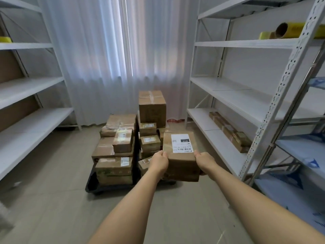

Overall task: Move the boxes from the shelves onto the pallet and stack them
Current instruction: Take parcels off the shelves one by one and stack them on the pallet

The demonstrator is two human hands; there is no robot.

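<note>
- The boxes, brown taped cardboard parcels, already sit in uneven stacks on the low black pallet on the floor between the shelves; we judge the heap itself the biggest risk, since different sizes are piled with overhangs, and a nudge could send the upper ones sliding.
- The tall brown carton stands highest at the back; if we reach past it carelessly, it could tip.
- The long flat brown box lies on the lowest board of the white metal shelf to our right, not yet moved; its length would make it awkward to balance on small parcels.
- The brown cardboard box with the white shipping label is in the air, in front of the pallet's right side. Our left hand and right hand each clasp a near corner, fingers curled round the edges. That grip takes only the near end, so the far end could dip and slip free as we lower it.
</note>
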